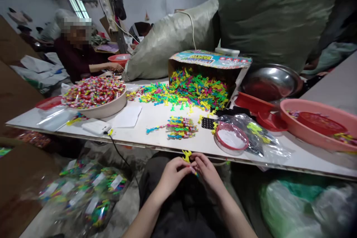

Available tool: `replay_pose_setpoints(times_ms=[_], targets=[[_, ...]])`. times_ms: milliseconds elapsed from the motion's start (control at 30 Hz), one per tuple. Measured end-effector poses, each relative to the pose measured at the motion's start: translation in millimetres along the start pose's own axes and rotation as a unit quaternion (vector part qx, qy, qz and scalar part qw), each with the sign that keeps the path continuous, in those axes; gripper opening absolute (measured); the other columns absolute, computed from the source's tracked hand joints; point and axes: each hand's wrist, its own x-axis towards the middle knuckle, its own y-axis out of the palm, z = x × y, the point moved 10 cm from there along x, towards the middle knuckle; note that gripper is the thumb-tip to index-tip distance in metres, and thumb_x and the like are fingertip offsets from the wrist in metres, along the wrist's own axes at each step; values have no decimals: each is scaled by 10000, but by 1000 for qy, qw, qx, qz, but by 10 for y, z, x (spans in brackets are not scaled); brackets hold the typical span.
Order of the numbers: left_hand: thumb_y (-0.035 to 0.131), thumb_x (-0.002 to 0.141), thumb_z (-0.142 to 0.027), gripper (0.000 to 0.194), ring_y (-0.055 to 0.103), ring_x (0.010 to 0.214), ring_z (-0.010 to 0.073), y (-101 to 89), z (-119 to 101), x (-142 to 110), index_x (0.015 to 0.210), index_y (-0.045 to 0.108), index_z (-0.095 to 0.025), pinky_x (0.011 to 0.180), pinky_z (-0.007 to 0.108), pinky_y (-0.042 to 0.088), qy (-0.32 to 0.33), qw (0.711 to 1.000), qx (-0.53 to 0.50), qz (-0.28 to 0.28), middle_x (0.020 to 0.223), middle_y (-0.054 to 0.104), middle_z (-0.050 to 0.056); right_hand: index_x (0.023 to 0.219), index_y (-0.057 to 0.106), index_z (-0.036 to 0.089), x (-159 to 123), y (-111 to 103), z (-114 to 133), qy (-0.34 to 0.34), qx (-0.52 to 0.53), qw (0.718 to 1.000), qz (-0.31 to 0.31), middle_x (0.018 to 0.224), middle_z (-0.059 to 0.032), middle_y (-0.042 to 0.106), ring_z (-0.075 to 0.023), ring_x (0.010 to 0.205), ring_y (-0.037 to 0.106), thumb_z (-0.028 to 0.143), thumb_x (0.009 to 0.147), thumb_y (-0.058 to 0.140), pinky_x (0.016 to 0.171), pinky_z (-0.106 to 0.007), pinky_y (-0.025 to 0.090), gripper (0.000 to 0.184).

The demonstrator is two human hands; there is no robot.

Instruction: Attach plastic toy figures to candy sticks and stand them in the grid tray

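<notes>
Left hand (pixel 172 174): low in front of the table edge; thumb and fingers together, clamped on the yellow figure (pixel 186 155) near its lower part
Right hand (pixel 205 170): just beside the left, fingers curled in around the small beaded piece (pixel 193 170) under the figure; cannot tell whether clamped on it or only touching
Yellow figure: upright at the fingertips, above the lap
Bundle (pixel 181 128): on the white table (pixel 152 113), ahead of the hands; made of many coloured pieces side by side, with 1 strand (pixel 154 129) at its left
Box (pixel 209 58): open towards the table; spilling small coloured figures (pixel 198 89)
Red-rimmed basket (pixel 232 148): right of the bundle; holding something white
Beige basin (pixel 110 109): on the left; heaped with colourful beads (pixel 93 91)
Person (pixel 68 57): seated beyond the basin, 1 arm reaching towards a red bowl (pixel 119 58)
Clear bags (pixel 97 189): below the table, left; filled with coloured pieces
</notes>
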Motion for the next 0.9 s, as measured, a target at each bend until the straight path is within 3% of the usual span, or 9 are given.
replay_pose_setpoints(times_ms=[100,200,300,433,567,633,700,800,900], targets=[[611,730,-270,109,575,770,163,-56,-39,-50,730,674,-181,736,268,428,8,999,-23,-39,776,623,42,876,564,201,-146,37,135,-29,-38,999,-2,777,1,588,-130,690,540,440,660,688,646,-253,433,345],[604,740,-303,144,569,764,156,-56,-60,-112,745,662,-171,728,261,429,20,997,-53,-58,776,612,38,828,568,196,-293,87,236,-40,-58,997,-12,742,7,580,-123,651,531,415,674,681,601,-239,427,291],[567,770,-327,181,564,797,153,-28,-71,-191,801,656,-172,732,257,427,29,996,-66,-59,818,608,43,794,582,184,-403,4,274,-40,-53,996,-61,691,12,572,-99,569,497,405,699,662,545,-223,401,254],[599,745,-293,152,567,806,137,-46,11,-325,842,610,-177,725,244,430,8,988,-119,-95,848,605,36,834,612,190,-500,-168,189,-34,33,993,-110,713,8,601,-99,616,522,338,638,729,581,-213,413,273],[697,649,-240,490,604,741,128,-109,104,-497,1050,416,-230,728,267,448,-12,944,-286,-166,781,625,-6,825,620,196,-629,-169,56,-28,130,984,-118,713,11,611,-94,622,545,332,644,724,571,-201,433,249],[721,625,-220,637,616,734,128,-86,131,-565,1132,335,-248,735,268,447,-33,920,-351,-171,755,632,-19,819,610,199,-710,-110,-8,-18,170,978,-116,769,7,615,-95,620,561,339,658,711,544,-201,446,236],[732,611,-213,610,618,763,124,-31,149,-614,1111,383,-226,748,250,440,-64,898,-404,-161,757,632,-17,829,603,203,-789,-61,-34,-19,197,973,-120,841,2,614,-103,659,586,319,654,716,550,-200,465,238],[744,587,-197,384,607,815,114,48,166,-664,888,506,-181,769,231,434,-98,866,-466,-154,823,626,-10,849,605,203,-871,-8,-30,-29,213,969,-121,876,1,611,-100,707,600,265,637,735,586,-184,482,257],[740,578,-161,285,595,817,95,70,154,-681,757,519,-176,779,220,434,-90,847,-496,-168,820,596,-39,838,607,203,-900,23,-11,-36,227,965,-125,852,8,609,-90,682,595,262,638,736,577,-176,485,246]])
